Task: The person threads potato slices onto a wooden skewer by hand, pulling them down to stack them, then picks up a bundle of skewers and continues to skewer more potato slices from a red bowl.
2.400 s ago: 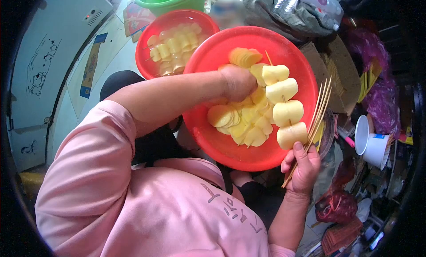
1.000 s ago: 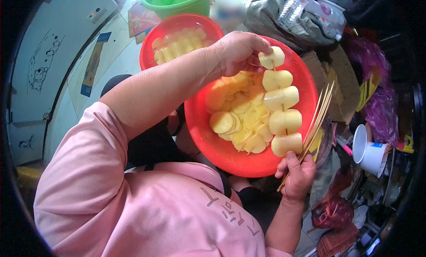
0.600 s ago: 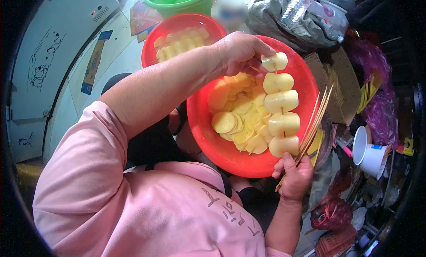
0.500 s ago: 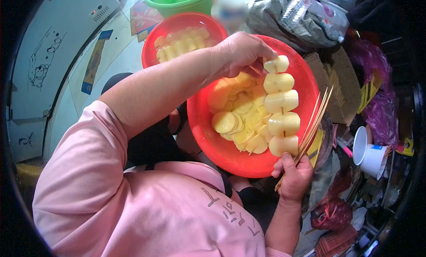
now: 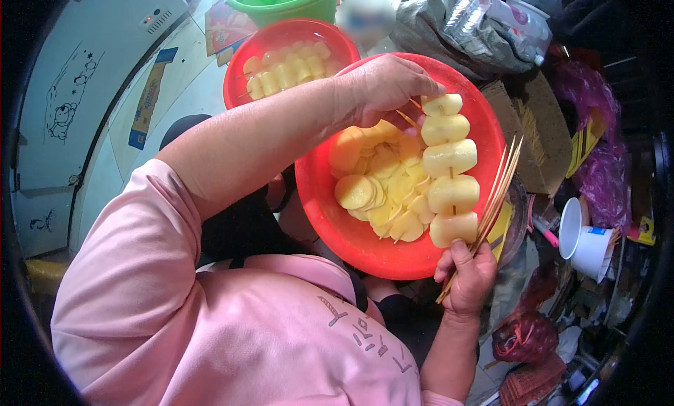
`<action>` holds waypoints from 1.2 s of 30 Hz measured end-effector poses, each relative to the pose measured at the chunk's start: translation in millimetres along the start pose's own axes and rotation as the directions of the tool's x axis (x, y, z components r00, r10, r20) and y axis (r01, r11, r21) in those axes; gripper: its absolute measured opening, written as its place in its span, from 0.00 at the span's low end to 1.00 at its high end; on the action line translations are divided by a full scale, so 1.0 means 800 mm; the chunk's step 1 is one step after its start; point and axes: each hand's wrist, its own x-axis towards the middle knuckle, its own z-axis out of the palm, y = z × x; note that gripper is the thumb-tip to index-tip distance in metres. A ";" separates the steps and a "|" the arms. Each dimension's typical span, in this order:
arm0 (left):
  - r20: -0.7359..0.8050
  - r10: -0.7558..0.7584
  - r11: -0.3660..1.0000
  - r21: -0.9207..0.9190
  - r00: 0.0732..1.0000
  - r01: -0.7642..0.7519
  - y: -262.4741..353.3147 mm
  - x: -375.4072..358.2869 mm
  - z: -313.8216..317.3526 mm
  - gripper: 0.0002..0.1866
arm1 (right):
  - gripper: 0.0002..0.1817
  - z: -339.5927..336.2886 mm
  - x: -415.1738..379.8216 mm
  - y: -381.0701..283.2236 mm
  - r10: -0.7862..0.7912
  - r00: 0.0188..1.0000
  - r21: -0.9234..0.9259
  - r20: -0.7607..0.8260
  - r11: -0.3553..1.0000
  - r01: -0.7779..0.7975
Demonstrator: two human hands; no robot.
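Note:
A bamboo skewer threaded with several thick pale-yellow potato slices [image 5: 451, 157] stretches between my hands over a red basin [image 5: 344, 241]. At its far end, my left hand [image 5: 393, 90] has its fingers closed around the top slice; part of this grip is hidden. My right hand [image 5: 469, 276] holds the near end, thumb against the lowest slice. That same hand also grips a bundle of bare bamboo skewers [image 5: 500, 192], fanned up to the right. Below, loose potato slices [image 5: 382, 188] are heaped in the basin.
Behind my left forearm, a smaller red basin [image 5: 242, 58] contains loaded skewers [image 5: 288, 70] in liquid. A green tub [image 5: 288, 9] stands beyond it. To the right are a cardboard box [image 5: 526, 132], a grey sack with plastic bottles [image 5: 435, 37] and a white tub [image 5: 590, 244].
The loaded skewer has shifted slightly to the right, its upper end dipping a little. My left fingers have moved slightly at the top slice; my right hand keeps its grip.

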 end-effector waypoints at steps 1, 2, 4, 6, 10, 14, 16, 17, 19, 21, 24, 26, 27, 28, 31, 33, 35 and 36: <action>-0.003 0.002 1.000 0.020 1.000 -0.002 0.001 0.000 0.001 0.09 | 0.08 0.000 0.000 -0.001 0.000 1.000 -0.015 -0.009 1.000 0.000; -0.003 0.002 1.000 0.020 1.000 -0.002 0.001 0.000 0.001 0.09 | 0.08 0.000 0.000 -0.001 0.000 1.000 -0.015 -0.009 1.000 0.000; 0.015 0.004 0.999 0.037 1.000 -0.004 0.001 0.000 0.001 0.09 | 0.08 -0.001 -0.001 0.000 0.014 1.000 -0.003 -0.012 1.000 -0.014; 0.019 0.000 1.000 0.023 1.000 0.000 -0.004 0.002 0.001 0.09 | 0.08 0.000 0.001 0.002 0.010 1.000 0.005 -0.006 1.000 -0.010; 0.019 0.006 1.000 0.025 1.000 -0.007 -0.002 0.000 0.002 0.10 | 0.08 0.002 0.001 0.001 0.003 1.000 0.018 -0.003 1.000 -0.003; 0.031 0.034 0.999 0.013 0.999 -0.035 -0.004 -0.003 0.006 0.10 | 0.08 0.002 0.003 0.000 -0.021 1.000 0.025 0.006 0.999 0.021; 0.025 0.164 0.985 0.041 0.986 -0.165 -0.009 -0.005 0.012 0.10 | 0.08 0.000 0.004 -0.001 -0.035 0.999 0.031 -0.014 0.999 0.035; 0.027 0.167 0.985 0.042 0.986 -0.168 -0.012 -0.002 0.012 0.10 | 0.08 0.000 0.004 0.000 -0.038 0.999 0.031 -0.015 0.999 0.038; -0.027 0.256 0.952 0.177 0.966 -0.248 -0.020 0.006 0.009 0.10 | 0.09 0.000 0.004 0.001 -0.027 1.000 0.011 0.009 1.000 0.026; -0.048 0.305 0.903 0.331 0.951 -0.272 -0.025 0.007 0.009 0.10 | 0.09 0.002 0.004 0.002 -0.025 1.000 0.011 0.017 1.000 0.024; -0.074 0.385 0.807 0.511 0.920 -0.297 -0.028 0.004 0.011 0.10 | 0.09 0.004 0.004 0.002 -0.018 1.000 0.006 0.021 1.000 0.018; -0.084 0.417 0.779 0.545 0.905 -0.309 -0.026 0.001 0.013 0.09 | 0.09 0.004 0.004 0.002 -0.016 1.000 0.002 0.018 1.000 0.016; -0.125 0.296 0.923 0.293 0.947 -0.249 -0.023 0.000 0.014 0.09 | 0.09 0.002 0.005 0.003 -0.014 1.000 0.019 0.018 1.000 0.013; -0.129 0.165 0.986 0.016 0.978 -0.164 -0.019 -0.002 0.016 0.10 | 0.09 0.001 0.005 0.003 -0.012 1.000 0.037 0.018 0.999 0.011; -0.097 -0.010 0.955 -0.297 0.995 -0.019 -0.004 -0.013 0.015 0.09 | 0.09 0.002 0.006 0.003 -0.018 1.000 0.051 0.016 0.999 0.017; -0.103 0.042 0.966 -0.250 0.994 -0.067 -0.009 -0.013 0.014 0.10 | 0.09 0.002 0.005 0.002 -0.015 1.000 0.042 0.021 0.999 0.014; -0.115 0.040 0.979 -0.195 0.993 -0.062 -0.011 -0.014 0.014 0.11 | 0.08 0.003 0.004 0.002 -0.011 1.000 0.032 0.025 0.999 0.010; -0.116 0.039 0.979 -0.196 0.992 -0.062 -0.011 -0.014 0.014 0.11 | 0.08 0.004 0.004 0.002 -0.017 1.000 0.007 0.017 1.000 0.017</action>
